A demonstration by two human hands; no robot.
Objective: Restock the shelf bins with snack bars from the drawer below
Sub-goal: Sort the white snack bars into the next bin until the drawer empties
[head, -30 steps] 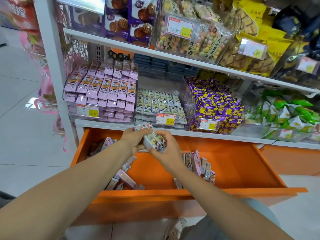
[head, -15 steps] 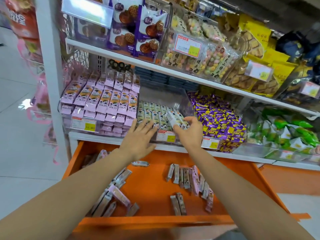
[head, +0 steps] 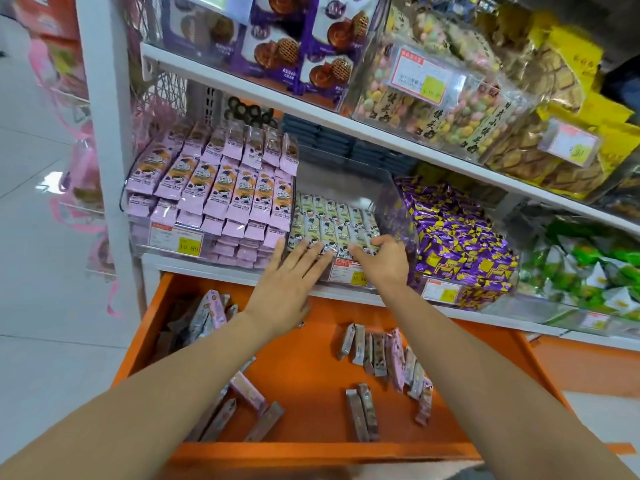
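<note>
The cream-wrapped snack bars [head: 332, 220] lie in neat rows inside the clear bin [head: 398, 199] in the middle of the lower shelf, and both of my hands are at their front row. My left hand [head: 284, 289] is released and flat, its fingers [head: 304, 251] straight and spread, with the tips resting on the nearest bars at the bin's front edge. My right hand [head: 384, 259] sits at the bin's front right corner with its fingers bent down over the bars there; I cannot tell whether it pinches one or only presses on them. A price tag [head: 349, 273] on the bin's front shows between my wrists. Directly beneath, the orange drawer [head: 304, 368] stands pulled out, with loose bars [head: 381, 355] scattered on its floor: a cluster to the right, a pair [head: 362, 414] near the front lip, a few more under my left forearm [head: 242, 407], and some packs in the back left corner [head: 207, 313]. Just left of the clear bin, a bin of pink-wrapped bars [head: 221, 188] is stacked full. On the right, touching the clear wall, is a heap of purple-and-yellow sweets [head: 460, 244], and beyond it green packets [head: 588, 271]. The shelf above carries purple biscuit packs [head: 311, 46], a box of pastel puffs [head: 433, 109] and yellow bags [head: 571, 81].
</note>
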